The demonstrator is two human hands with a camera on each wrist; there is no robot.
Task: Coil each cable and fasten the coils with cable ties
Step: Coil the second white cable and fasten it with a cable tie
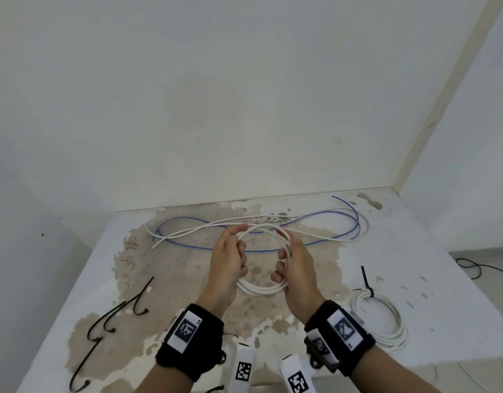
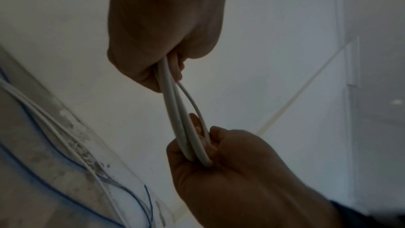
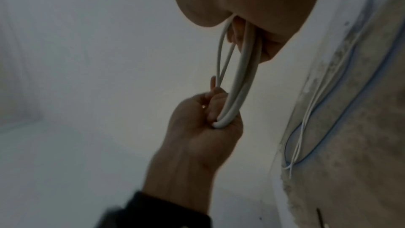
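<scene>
Left hand (image 1: 227,265) and right hand (image 1: 296,266) both grasping white cable coil (image 1: 261,290), several round loops, raised above tabletop (image 1: 414,251), one tied white coil (image 1: 386,321) at right, one loose blue cable (image 1: 244,250), four black cable ties (image 1: 102,324) at left.

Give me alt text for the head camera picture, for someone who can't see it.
Two hands, the left hand and the right hand, hold a white cable coil above a stained white table. Behind lie a loose blue cable and white cables; black cable ties lie left, a tied white coil right.
</scene>
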